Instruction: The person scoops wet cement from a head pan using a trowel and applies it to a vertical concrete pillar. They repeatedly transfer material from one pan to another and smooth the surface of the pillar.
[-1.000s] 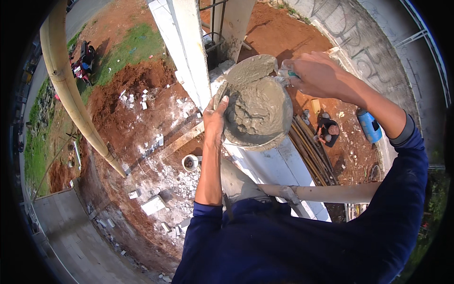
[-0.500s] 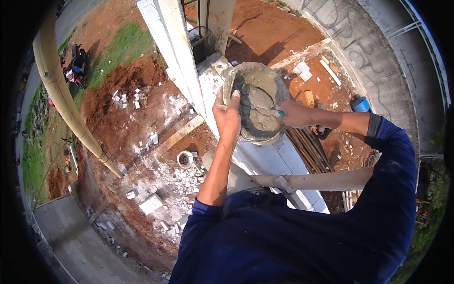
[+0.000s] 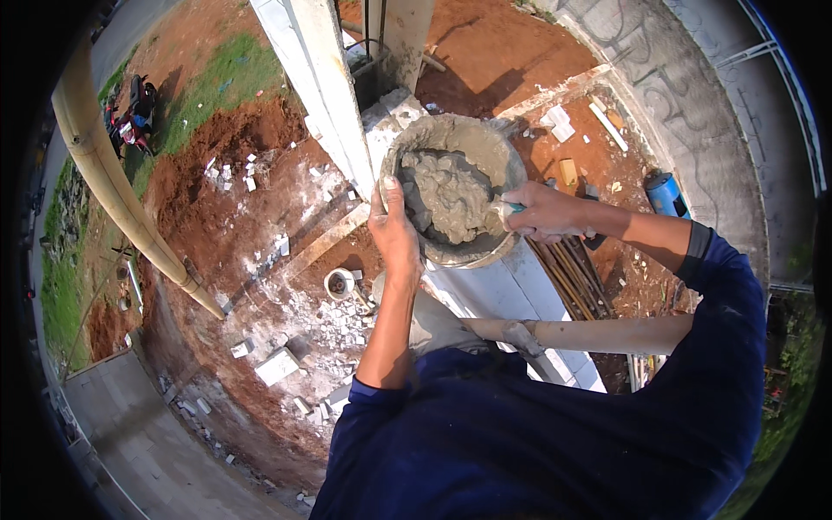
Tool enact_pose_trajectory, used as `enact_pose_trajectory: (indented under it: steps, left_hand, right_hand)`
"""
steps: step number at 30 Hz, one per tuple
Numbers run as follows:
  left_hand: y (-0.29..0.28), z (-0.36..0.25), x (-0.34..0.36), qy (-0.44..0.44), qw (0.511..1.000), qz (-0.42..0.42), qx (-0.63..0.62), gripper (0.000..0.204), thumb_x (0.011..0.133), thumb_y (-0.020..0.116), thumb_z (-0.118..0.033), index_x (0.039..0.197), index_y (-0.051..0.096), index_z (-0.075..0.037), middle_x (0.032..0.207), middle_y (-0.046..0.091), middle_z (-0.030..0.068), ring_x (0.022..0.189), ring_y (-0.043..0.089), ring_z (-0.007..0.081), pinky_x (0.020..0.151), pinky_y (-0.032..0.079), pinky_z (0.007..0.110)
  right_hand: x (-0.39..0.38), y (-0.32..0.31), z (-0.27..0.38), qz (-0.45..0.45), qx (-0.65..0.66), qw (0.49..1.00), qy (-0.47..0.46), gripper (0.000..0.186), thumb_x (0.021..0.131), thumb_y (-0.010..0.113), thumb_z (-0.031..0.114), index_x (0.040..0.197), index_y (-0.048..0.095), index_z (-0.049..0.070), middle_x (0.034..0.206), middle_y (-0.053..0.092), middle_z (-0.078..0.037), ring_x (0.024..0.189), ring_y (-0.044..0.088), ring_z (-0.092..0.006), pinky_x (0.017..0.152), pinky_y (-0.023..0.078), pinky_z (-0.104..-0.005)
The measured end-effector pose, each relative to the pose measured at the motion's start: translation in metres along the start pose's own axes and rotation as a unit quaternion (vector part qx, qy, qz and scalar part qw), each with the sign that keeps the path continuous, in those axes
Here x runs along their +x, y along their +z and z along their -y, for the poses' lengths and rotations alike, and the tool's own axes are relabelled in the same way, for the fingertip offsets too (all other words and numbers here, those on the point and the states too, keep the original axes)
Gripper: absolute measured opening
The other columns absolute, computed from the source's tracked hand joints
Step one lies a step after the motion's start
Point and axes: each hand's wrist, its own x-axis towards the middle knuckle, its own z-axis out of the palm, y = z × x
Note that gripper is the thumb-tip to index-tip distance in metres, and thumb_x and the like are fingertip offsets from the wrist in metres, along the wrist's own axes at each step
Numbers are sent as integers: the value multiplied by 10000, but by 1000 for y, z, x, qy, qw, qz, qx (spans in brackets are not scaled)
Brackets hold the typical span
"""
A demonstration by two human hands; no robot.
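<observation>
A round bucket [image 3: 481, 137] coated in grey residue stands on top of the white block wall in front of me. Lumpy wet mortar [image 3: 451, 198] fills its middle. My left hand [image 3: 397, 238] grips the bucket's left rim, thumb over the edge. My right hand [image 3: 544, 213] is closed around the handle of a trowel [image 3: 511, 208], whose green end shows at the fist. Most of its blade is buried in the mortar or hidden by the hand.
The white block wall [image 3: 498, 290] runs beneath the bucket, beside a pale concrete column [image 3: 325, 87]. A horizontal pole [image 3: 607, 334] crosses near my right side. Far below lie red soil, broken white blocks [image 3: 277, 367], a small pail [image 3: 339, 283] and a blue drum [image 3: 665, 194].
The bucket has turned or tipped to the left and its mortar is now heaped and churned. My left hand has shifted left with the rim; my right hand still holds the trowel.
</observation>
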Motion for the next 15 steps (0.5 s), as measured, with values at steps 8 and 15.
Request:
enact_pose_trajectory:
  steps: [8,15]
  left_hand:
    - [-15,-2,10,-15,996,-49,67,617,1044,705,-301,1493,515,77,1385,642,114,1247,572,161,1117,397,292]
    - [-22,-1,14,23,996,-61,61,518,1059,681,-258,1445,571,70,1365,655,106,1232,586,152,1122,410,301]
  right_hand:
    - [-23,-34,32,-39,-6,999,-33,130,966,642,139,970,627,10,675,474,18,464,419,-63,387,291,-250]
    - [-15,-70,119,-108,-22,986,-129,130,945,610,105,1030,648,14,687,509,22,468,437,-43,391,342,-219]
